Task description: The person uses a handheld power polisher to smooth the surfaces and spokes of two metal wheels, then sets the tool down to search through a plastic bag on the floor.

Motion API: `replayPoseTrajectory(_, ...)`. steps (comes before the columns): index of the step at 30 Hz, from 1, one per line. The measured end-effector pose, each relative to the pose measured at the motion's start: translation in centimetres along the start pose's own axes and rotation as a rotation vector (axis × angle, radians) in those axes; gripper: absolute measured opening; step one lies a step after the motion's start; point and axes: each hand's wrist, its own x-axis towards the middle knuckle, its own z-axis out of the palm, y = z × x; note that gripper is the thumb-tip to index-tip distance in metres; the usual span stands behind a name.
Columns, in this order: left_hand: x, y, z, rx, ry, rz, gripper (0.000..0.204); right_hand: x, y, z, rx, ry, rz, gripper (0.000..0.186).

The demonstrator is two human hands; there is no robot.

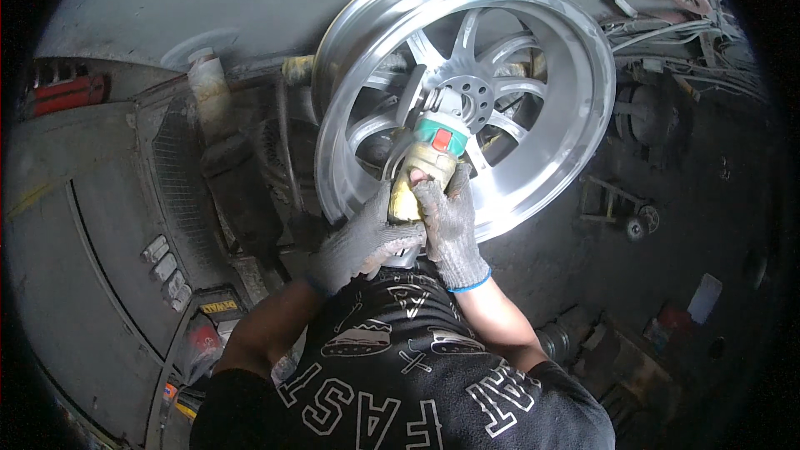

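Both my hands wear grey knit gloves and grip an angle grinder (440,140) with a green, red and worn yellow body. My left hand (367,233) closes round its lower left side. My right hand (450,221) wraps the right side, its thumb on top of the body. The grinder's grey disc (411,96) stands nearly edge-on at the far end, inside a large silver alloy wheel (593,75), in front of the spokes near the hub (481,108). I cannot tell whether the disc touches the metal. The wheel is tilted, its open side toward me.
Behind the wheel another rim edge (330,42) shows. Left stand a dirty upright post (210,92) and a red object (68,95); boxes (218,303) lie lower left. Cables (667,35) and discs (689,0) hang upper right. A small wheeled frame (612,207) is on the right.
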Motion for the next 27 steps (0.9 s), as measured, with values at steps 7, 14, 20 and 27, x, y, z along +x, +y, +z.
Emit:
replayPoseTrajectory(7,0.0,-0.3,-0.7,0.052,0.034,-0.002,0.077,1.0,0.1,0.5,-0.002,-0.031,0.031,0.043)
replayPoseTrajectory(14,-0.3,0.7,-0.2,-0.043,0.065,-0.075,0.074,0.5,0.1,0.6,0.02,-0.054,0.048,0.042)
replayPoseTrajectory(20,0.6,0.2,-0.4,-0.081,-0.023,-0.062,0.076,0.1,-0.3,-0.2,-0.049,-0.023,-0.006,0.044)
replayPoseTrajectory(27,0.6,-0.3,-0.8,0.051,0.012,0.041,0.069,0.5,0.0,0.2,0.052,-0.066,0.022,0.043)
